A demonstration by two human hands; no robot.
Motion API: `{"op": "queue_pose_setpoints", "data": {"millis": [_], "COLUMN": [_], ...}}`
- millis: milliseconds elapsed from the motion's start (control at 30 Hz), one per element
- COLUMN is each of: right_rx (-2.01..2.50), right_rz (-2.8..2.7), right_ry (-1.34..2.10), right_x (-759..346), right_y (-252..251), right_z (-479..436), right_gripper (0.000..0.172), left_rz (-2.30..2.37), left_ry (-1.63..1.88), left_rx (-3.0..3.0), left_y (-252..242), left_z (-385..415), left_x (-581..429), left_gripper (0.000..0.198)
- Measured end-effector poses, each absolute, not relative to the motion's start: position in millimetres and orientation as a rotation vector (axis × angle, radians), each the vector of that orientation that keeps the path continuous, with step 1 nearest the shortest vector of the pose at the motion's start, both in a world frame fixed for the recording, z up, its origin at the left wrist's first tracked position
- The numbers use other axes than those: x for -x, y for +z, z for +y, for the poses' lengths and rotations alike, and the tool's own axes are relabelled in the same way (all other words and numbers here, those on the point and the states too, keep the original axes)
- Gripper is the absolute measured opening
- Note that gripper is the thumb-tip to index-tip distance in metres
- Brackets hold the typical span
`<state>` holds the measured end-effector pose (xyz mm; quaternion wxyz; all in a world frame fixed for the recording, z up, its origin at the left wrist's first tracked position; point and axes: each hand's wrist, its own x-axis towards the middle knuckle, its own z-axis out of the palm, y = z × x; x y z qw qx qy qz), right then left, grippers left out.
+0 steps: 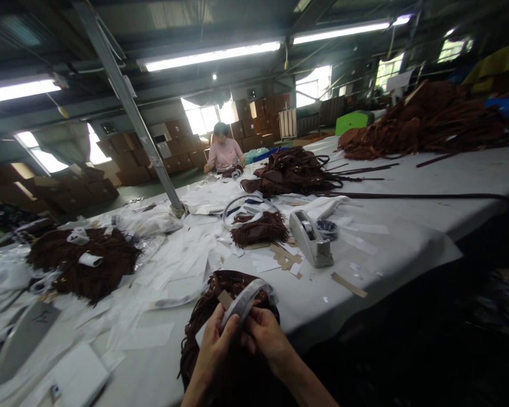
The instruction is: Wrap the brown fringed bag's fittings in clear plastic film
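A dark brown bag with fringe or thin straps sits at the table's near edge, in front of me. Its handle arches over the opening, wrapped in pale, see-through material. My left hand is closed round the left end of this wrapped handle, thumb on top. A small tan card strip sticks up beside those fingers. Just right of it, under the arch, my right hand is closed in a pinch. What lies between its fingertips is hidden.
A tape dispenser stands beyond the bag, next to a small fringed brown bag. Brown bags are heaped left and farther back. A metal post rises from the table. Across it sits a person in pink.
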<state>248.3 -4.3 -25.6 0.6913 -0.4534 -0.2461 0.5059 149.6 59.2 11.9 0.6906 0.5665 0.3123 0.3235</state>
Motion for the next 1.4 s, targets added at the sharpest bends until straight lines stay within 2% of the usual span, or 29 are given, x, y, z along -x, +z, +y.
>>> {"op": "queue_pose_setpoints", "data": {"millis": [67,133,267,567,800,933,1100,1200,1300,1367,1400], "right_rx": [1.266,1.412,1.252,1.256,1.190,1.270,1.334,1.220,1.248,1.367,1.414], "right_rz": [-0.672,-0.667,-0.637,-0.706,-0.598,-0.634,-0.579,-0.742,-0.977,-1.143,-1.223], "right_ry": [0.901,0.823,1.047,0.972,1.002,0.930,0.850,0.895,0.791,0.515,0.343], "right_x": [-250.9,-252.8,-254.2,-256.7,-245.4,-243.7,-247.8,-250.9,-257.6,-264.5,-268.3], "right_y": [-26.0,-24.7,-19.4,-25.3,-29.3,-27.0,-10.6,-4.3,-1.9,1.4,4.1], "right_z": [-0.8,-2.2,-13.8,-11.2,-5.5,-2.4,-6.0,-14.3,-20.7,-20.4,-18.6], "right_gripper": [0.039,0.041,0.038,0.034,0.040,0.044,0.049,0.049,0.038,0.021,0.017], "left_rz": [0.678,0.652,0.616,0.550,0.542,0.519,0.525,0.541,0.594,0.593,0.581], "left_ry": [0.698,0.670,0.605,0.563,0.565,0.477,0.507,0.512,0.471,0.427,0.405], "left_rx": [-1.353,-1.444,-1.525,-1.729,-1.765,-1.742,-1.442,-1.293,-1.346,-1.418,-1.452], "left_y": [18.3,22.0,15.8,23.0,23.9,19.6,9.9,6.9,10.1,15.0,17.8], "left_z": [62.5,68.3,81.4,91.1,93.9,97.8,106.9,110.1,110.4,109.8,109.4], "left_x": [-146.4,-142.0,-136.6,-136.1,-128.5,-129.3,-130.4,-128.5,-126.3,-125.8,-125.7], "left_gripper": [0.037,0.032,0.034,0.024,0.035,0.036,0.038,0.042,0.045,0.046,0.045]}}
